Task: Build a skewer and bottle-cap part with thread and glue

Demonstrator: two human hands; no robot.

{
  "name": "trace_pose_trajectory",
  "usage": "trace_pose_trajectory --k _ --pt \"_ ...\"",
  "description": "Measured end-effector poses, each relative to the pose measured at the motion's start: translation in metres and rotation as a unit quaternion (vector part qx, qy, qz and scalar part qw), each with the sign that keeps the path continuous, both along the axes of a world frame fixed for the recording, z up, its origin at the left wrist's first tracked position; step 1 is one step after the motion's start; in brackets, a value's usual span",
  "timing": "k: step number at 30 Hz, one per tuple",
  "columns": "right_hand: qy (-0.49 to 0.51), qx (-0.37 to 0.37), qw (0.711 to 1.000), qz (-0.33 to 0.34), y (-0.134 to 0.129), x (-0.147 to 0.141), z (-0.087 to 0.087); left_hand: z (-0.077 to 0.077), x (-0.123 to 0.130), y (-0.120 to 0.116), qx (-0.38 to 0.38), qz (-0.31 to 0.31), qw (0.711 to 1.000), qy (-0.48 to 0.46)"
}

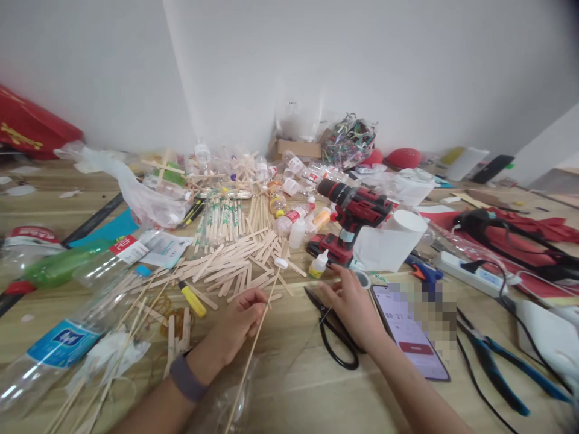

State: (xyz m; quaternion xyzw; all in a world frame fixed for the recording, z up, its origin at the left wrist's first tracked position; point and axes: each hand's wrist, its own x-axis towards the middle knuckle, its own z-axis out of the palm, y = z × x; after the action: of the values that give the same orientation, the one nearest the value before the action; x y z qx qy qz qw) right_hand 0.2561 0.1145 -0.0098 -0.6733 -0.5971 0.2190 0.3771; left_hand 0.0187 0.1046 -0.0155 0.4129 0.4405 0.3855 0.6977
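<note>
Left grip (235, 327) on stick (248, 367) (upper part)

Counter (335, 401): wood-grained | directly on it, before you: black scissors (323, 311), phone (409, 337), pliers (480, 342), power drill (357, 211), wooden sticks (230, 268)

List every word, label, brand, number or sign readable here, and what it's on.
"00:27", on the phone; the digits after it are partly pixelated.
Too small or blurred to read:
the phone's red button;
the blue bottle label;
the red-and-white bottle label;
the green-printed wrappers.
No brand name reads clearly.
</note>
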Motion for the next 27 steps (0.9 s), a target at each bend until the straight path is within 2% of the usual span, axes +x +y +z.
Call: trace_pose_trajectory --k 4,7,10,13,16,18,22,27 --pt "-0.04 0.005 0.999 -0.012 0.03 -0.004 -0.008 -0.009 0.002 0.0 -0.007 -0.013 1.0 0.004" --pt "-0.055 0.006 0.998 -0.025 0.043 -0.007 -0.013 -0.012 0.003 0.0 -0.018 -0.017 1.0 0.006" --pt "-0.058 0.022 0.998 -0.021 0.036 -0.011 -0.007 -0.012 0.002 0.002 -0.022 -0.02 0.999 0.018" --pt "-0.038 0.033 0.998 0.026 0.012 -0.016 0.004 -0.014 0.001 0.003 -0.024 -0.025 0.999 0.025" --pt "0.093 0.019 0.989 0.115 -0.012 -0.02 0.008 -0.017 0.001 0.003 -0.035 -0.02 0.999 0.013" --pt "0.17 0.008 0.976 0.138 -0.023 -0.022 0.003 -0.019 0.001 0.003 -0.039 -0.018 0.999 0.005" --pt "0.233 -0.03 0.966 0.104 -0.03 -0.023 -0.009 -0.023 0.0 0.003 -0.04 -0.023 0.999 -0.003" --pt "0.347 -0.034 0.935 0.063 -0.032 -0.025 -0.005 -0.024 0.0 0.004 -0.039 -0.022 0.999 0.004"
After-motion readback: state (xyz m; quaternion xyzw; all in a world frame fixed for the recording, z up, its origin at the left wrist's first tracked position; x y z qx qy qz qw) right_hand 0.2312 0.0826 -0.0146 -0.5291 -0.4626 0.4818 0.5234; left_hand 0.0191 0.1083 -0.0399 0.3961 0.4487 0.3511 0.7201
